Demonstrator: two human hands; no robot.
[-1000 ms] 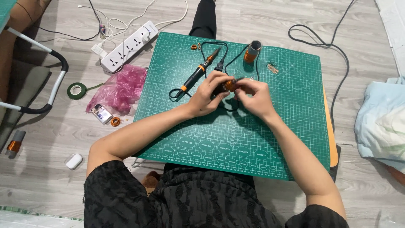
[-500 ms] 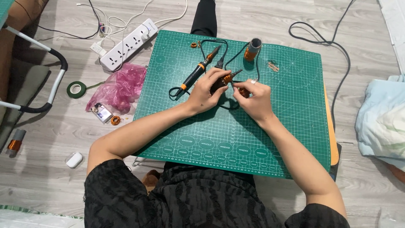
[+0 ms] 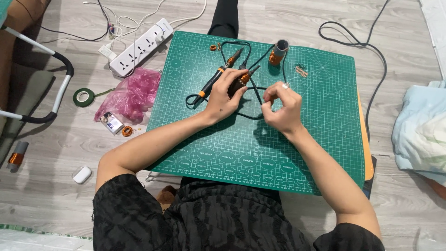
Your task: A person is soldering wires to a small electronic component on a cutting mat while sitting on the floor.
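Cutting mat (image 3: 297,153): green, pale grid lines.
Soldering iron (image 3: 214,81): black with orange bands.
Power strip (image 3: 141,45): white.
Plastic bag (image 3: 132,93): translucent pink.
Tape roll (image 3: 83,97): dark green.
Wire spool (image 3: 278,52): grey, copper-orange winding.
Cloth (image 3: 420,132), right edge: pale blue.
Floor (image 3: 55,148): grey wood-grain.
Garment (image 3: 204,218): black, textured check.

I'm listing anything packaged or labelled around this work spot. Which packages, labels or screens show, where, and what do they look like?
Pink plastic bag: crumpled, translucent, on the floor left of the green cutting mat.
Small labelled box: rectangular, pale with a darker face, just below the bag.
No screens in view.
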